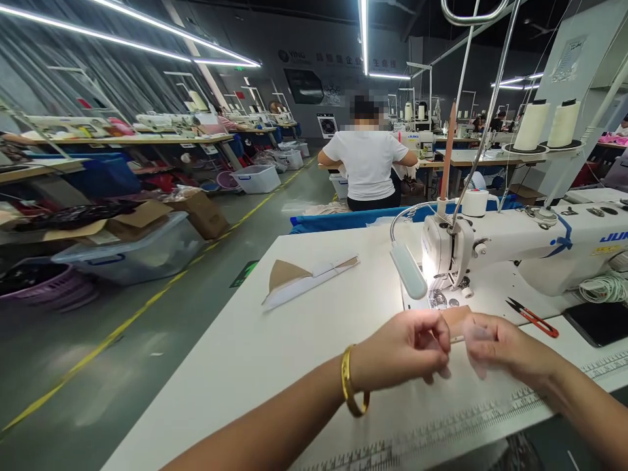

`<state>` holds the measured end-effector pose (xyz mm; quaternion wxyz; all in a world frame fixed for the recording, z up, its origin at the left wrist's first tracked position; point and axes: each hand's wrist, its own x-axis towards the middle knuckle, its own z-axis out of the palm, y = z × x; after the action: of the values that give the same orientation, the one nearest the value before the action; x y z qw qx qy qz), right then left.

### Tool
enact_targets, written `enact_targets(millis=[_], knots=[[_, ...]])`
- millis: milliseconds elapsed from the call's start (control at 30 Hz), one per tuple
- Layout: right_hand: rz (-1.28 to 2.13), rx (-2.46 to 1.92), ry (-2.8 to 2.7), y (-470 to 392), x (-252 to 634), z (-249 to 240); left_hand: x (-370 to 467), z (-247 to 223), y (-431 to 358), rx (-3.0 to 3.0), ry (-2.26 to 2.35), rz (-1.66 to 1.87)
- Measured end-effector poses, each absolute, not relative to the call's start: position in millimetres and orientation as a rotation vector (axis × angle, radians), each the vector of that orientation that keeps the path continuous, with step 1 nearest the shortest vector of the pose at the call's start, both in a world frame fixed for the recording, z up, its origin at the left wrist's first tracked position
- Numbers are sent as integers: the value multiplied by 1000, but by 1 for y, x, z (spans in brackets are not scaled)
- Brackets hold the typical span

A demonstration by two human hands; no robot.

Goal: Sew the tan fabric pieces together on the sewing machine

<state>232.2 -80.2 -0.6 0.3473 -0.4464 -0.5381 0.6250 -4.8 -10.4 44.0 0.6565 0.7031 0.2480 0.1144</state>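
My left hand (402, 350), with a gold bangle (347, 379) at the wrist, is closed in a pinch in front of the sewing machine (446, 242). Whatever its fingertips hold is too small or hidden to name. Close by on the right, my right hand (510, 345) has its thumb and fingers drawn together, the tips smeared by motion. Just behind the two hands, a small tan piece of material (456, 320) lies near the needle area; whether the fingers touch it I cannot tell. The machine's lamp (409, 271) lights that spot.
Red-handled thread snips (534, 318) and a black phone (596, 322) lie on the right. A folded white and brown paper piece (309, 278) rests on the left tabletop (220, 392). Thread cones (532, 125) stand behind the machine. Ahead sits a person in a white shirt (366, 163).
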Motion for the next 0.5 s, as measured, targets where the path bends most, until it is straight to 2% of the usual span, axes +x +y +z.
enact_targets(millis=[167,267,433,500], knots=[[1120,-1577,-1551,-55,242,-8,-4,22,21,2312,896,441],[964,-1634,-1562,-47,238,-14,-3,12,18,2647,851,564],[742,-1632,-1630,-61,226,-7,-3,8,11,2533,742,286],[795,-1495,-1709,-75,223,2,-5,12,15,2406,780,216]])
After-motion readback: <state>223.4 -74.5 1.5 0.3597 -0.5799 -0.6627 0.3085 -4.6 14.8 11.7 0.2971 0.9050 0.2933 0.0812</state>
